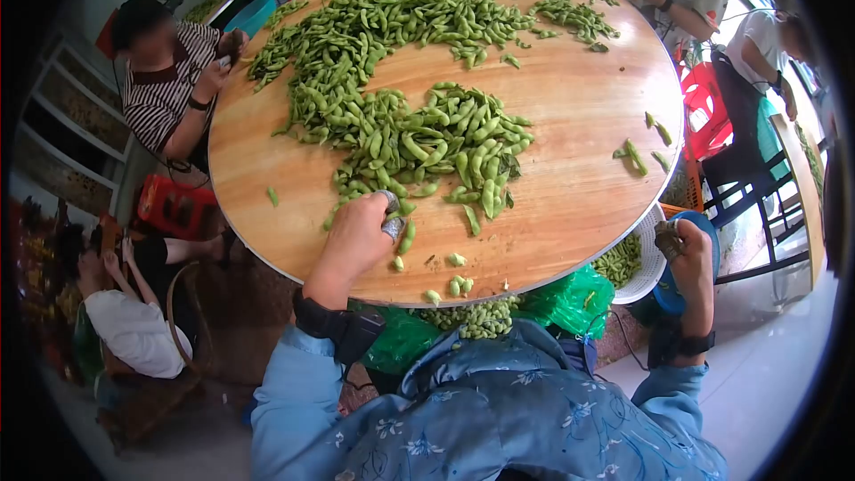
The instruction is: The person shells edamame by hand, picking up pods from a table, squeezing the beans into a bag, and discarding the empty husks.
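A: Start at the left. What is the left hand doing?

B: It lies on the near edge of the pile of green pods, fingers curled down, with metal caps on two fingertips. It touches the pods, but I cannot tell whether it has one pinched.

A: And how much of the pile is left?

B: Most of it, by my reckoning. The pods spread from the middle of the round wooden table to its far side, with a few strays at the right.

A: Anything that looks finished?

B: Only a little. A few shelled beans lie on the near rim of the table, and more fill the green bag just below it, in the lap. A white basket to the right holds more green pieces; pods or beans, I cannot tell.

A: The right hand?

B: It is off the table, beside the basket and over a blue bowl, closed around a small dark object.

A: So, early?

B: I would judge it well short of halfway.
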The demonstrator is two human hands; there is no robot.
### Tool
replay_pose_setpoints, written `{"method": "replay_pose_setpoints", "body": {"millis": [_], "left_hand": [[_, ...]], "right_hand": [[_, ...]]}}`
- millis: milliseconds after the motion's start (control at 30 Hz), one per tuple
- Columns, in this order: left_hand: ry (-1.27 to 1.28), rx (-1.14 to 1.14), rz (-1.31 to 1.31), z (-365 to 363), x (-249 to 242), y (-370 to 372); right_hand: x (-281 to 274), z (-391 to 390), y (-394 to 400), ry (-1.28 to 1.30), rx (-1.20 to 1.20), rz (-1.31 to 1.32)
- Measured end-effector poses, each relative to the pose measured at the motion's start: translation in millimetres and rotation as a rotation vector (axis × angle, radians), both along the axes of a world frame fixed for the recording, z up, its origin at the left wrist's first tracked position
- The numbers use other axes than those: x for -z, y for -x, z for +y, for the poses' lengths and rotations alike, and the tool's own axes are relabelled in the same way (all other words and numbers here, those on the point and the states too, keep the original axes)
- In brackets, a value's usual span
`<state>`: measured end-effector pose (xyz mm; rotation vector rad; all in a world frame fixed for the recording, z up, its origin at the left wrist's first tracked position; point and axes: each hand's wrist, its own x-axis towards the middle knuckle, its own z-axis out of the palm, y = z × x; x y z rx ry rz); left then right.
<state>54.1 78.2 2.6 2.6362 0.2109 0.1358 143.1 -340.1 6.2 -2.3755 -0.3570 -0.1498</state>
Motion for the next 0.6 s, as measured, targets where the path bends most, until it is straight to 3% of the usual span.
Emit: {"method": "replay_pose_setpoints", "body": {"millis": [33, 100, 167, 233, 300, 367, 500, 567, 600], "left_hand": [[-0.056, 0.008, 0.034, -1, -4, -1], [-0.109, 0.015, 0.069, -4, -8, 1], [-0.35, -0.023, -0.278, -10, -10, 7], [-0.12, -0.046, -0.051, -20, -15, 16], [-0.144, 0.017, 0.1, -28, -13, 15], [-0.181, 0.093, -0.094, -26, 3, 16], [-0.198, 0.129, -0.137, -30, -1, 12], [-0.208, 0.071, -0.192, -37, -6, 14], [-0.209, 0.069, -0.186, -39, -4, 13]], "right_hand": [[1, -1, -2, 0.113, 0.011, -0.001], [1, 1, 0, 0.06, 0.06, 0.013], [2, -1, 2, 0.007, 0.127, 0.019], [4, -15, 1, 0.044, 0.145, 0.114], [29, -29, -3, -0.071, 0.141, -0.015], [10, -17, 2, -0.019, 0.164, -0.01], [-7, -6, 5, 0.018, 0.095, -0.096], [-17, 12, 8, -0.134, -0.02, -0.059], [-20, 28, 12, -0.404, -0.049, 0.113]]}}
